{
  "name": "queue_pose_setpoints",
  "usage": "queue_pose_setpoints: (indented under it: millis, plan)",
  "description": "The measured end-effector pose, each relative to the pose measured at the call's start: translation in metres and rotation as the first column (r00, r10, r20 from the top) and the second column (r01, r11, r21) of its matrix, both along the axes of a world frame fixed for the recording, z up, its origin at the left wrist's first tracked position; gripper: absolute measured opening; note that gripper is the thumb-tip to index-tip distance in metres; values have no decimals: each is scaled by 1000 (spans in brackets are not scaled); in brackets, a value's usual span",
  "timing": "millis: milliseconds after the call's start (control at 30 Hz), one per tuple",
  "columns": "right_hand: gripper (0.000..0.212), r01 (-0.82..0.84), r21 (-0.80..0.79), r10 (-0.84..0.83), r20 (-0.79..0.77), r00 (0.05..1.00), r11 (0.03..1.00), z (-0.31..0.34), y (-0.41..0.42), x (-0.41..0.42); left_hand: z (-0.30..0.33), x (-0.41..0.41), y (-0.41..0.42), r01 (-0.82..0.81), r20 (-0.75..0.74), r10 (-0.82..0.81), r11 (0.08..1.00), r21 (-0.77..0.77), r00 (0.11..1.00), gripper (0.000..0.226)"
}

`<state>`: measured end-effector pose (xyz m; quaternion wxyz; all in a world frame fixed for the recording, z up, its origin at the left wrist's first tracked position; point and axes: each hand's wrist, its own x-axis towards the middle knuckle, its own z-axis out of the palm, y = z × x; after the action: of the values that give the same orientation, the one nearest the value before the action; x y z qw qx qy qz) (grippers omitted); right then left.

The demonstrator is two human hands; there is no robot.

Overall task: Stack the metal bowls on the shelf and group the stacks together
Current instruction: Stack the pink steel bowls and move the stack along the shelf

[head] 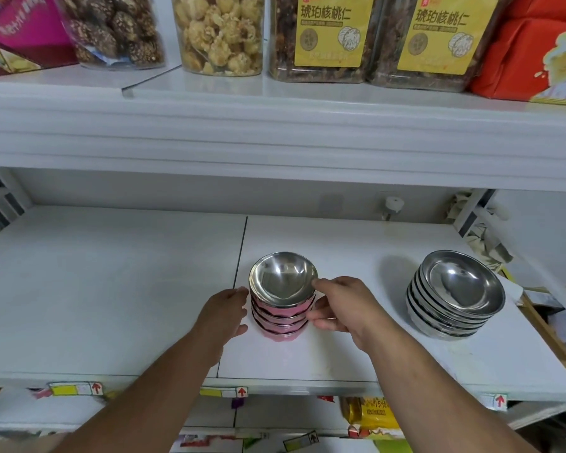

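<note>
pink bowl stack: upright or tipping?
Upright. The pink bowl stack sits flat on the shelf, bowls nested evenly, left hand and right hand flanking it.

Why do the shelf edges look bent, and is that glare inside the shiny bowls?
In the head view, the wide-angle lens bows the shelf edges and stretches both forearms. Bright overhead light leaves white glare spots inside the top bowl of the pink stack and the silver stack, with a soft shadow left of the silver stack. The jars above look slightly blurred.
</note>
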<state>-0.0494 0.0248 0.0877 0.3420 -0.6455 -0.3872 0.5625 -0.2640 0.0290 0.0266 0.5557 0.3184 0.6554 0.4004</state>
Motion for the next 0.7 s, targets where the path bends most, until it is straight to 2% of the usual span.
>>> queue_pose_setpoints:
  millis: [100,167,233,300,433,700]
  plan:
    - [29,142,47,-144,45,989,989,-17,1,4,-7,1,-3,-1,133,3,1000,-17,991,52]
    - [37,146,17,-147,41,988,989,-31,0,3,-13,1,-4,14,242,-9,1000,-16,970,56]
    - [55,84,-57,-87,-45,995,995,-43,-3,-1,-17,3,-7,43,326,-38,999,-6,945,55]
    - [66,58,-106,-76,-180,981,993,-51,-5,-7,-16,7,-10,82,370,-81,997,13,926,44]
    - [47,6,-103,-43,-360,932,995,-59,-4,-15,-14,14,-12,88,376,-87,996,16,923,32]
    - [43,-52,-43,30,-404,914,998,-59,5,-16,-1,13,-21,7,356,-25,999,52,934,35]
